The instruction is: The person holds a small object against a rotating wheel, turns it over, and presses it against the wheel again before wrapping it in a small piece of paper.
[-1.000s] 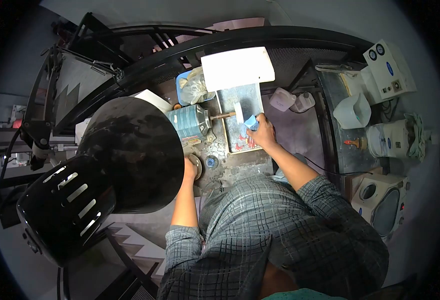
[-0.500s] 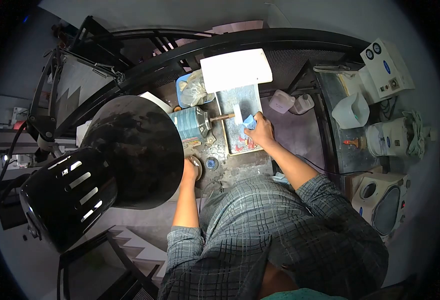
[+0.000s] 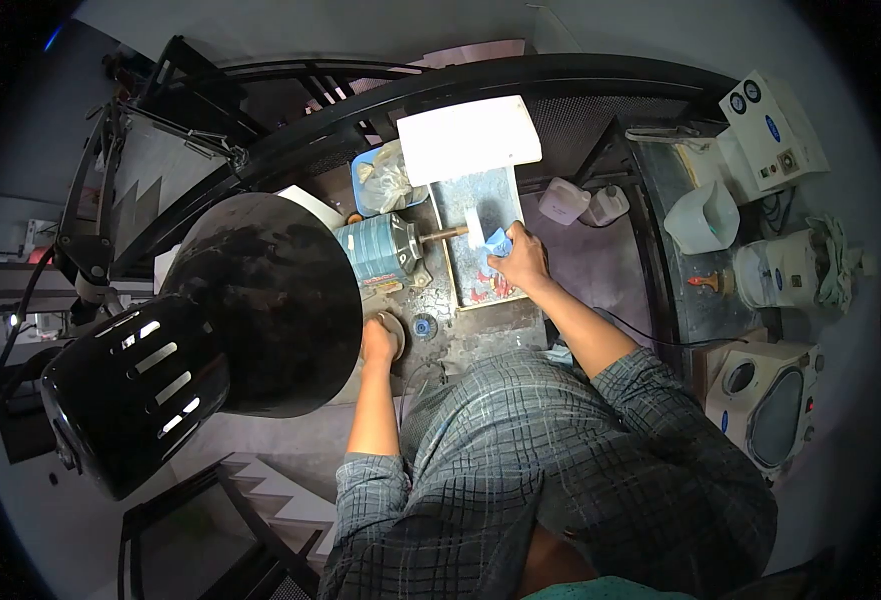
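Observation:
My right hand [image 3: 524, 262] is closed on a small blue piece [image 3: 499, 242] whose exact kind I cannot make out. It holds the piece against or just beside a white wheel [image 3: 475, 228] on the shaft of a blue-green motor [image 3: 376, 247]. Beneath the wheel lies a shallow tray [image 3: 444, 205] with red and white scraps near its front. My left hand [image 3: 377, 343] looks curled at the rim of a round brown dish [image 3: 394, 333]. The lamp shade partly covers its fingers, and anything in them is hidden.
A big black lamp [image 3: 271, 300] blocks the left side. A white cover [image 3: 471, 140] stands over the tray's back. Near the left hand is a small blue round object [image 3: 424, 327]. Beige machines [image 3: 769, 405] and a white jug [image 3: 703, 220] stand at right; a blue bin [image 3: 364, 170] holds plastic bags.
The view has shifted very slightly, with the lamp a little further left. Both hands keep nearly the same places, the right one still holding the blue piece by the wheel.

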Tool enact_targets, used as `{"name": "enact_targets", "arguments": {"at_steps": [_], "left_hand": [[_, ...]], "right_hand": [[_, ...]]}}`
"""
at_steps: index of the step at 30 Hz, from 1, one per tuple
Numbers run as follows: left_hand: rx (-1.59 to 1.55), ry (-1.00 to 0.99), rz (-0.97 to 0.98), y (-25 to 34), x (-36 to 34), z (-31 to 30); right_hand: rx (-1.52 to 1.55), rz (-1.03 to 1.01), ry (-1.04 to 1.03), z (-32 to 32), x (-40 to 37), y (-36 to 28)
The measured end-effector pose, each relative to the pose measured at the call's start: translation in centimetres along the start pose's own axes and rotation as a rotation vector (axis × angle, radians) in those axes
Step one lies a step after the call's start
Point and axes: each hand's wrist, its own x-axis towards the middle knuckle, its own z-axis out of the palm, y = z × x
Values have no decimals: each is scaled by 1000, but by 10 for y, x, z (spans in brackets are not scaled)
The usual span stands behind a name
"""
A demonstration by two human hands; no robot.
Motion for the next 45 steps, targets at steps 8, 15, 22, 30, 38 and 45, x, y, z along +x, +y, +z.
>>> {"name": "enact_targets", "arguments": {"at_steps": [8,15,22,30,38,45], "left_hand": [[84,-36,11,-1,2,5],[36,-43,-8,-4,3,6],[-23,1,37,-9,5,10],[39,27,31,-8,1,8],[-65,144,52,-5,-10,-12],[-925,0,-75,11,-22,-32]], "right_hand": [[9,22,81,5,-6,0],[137,227,14,23,-15,4],[120,278,-10,29,-12,-13],[106,315,-5,30,-8,-12],[-269,132,-60,28,6,3],[-680,-152,-117,56,19,31]]}}
